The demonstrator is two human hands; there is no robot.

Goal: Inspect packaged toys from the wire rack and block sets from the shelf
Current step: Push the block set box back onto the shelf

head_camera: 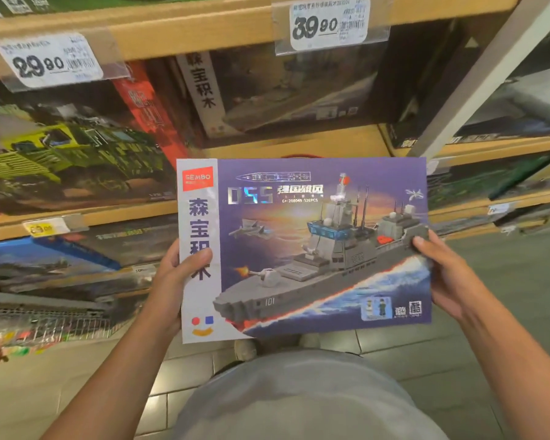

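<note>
Wooden shelves [159, 33] hold boxed block sets, among them a green truck set [61, 154] at left under a 29.90 price tag [50, 61]. In front, the left hand [175, 281] clamps the warship block set [302, 246] by its left edge, thumb on the white strip; the right hand [442, 274] pinches its right edge. Fingers behind the box are hidden; the wire rack [45, 325] at lower left is blurred.

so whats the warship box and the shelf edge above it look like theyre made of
Warship box: looks like printed cardboard with a glossy finish; flat faces, and the "055" lettering shines like foil. Shelf edge: looks like light wood or wood-look laminate with a matte tan surface; grain too blurred to tell.
</note>
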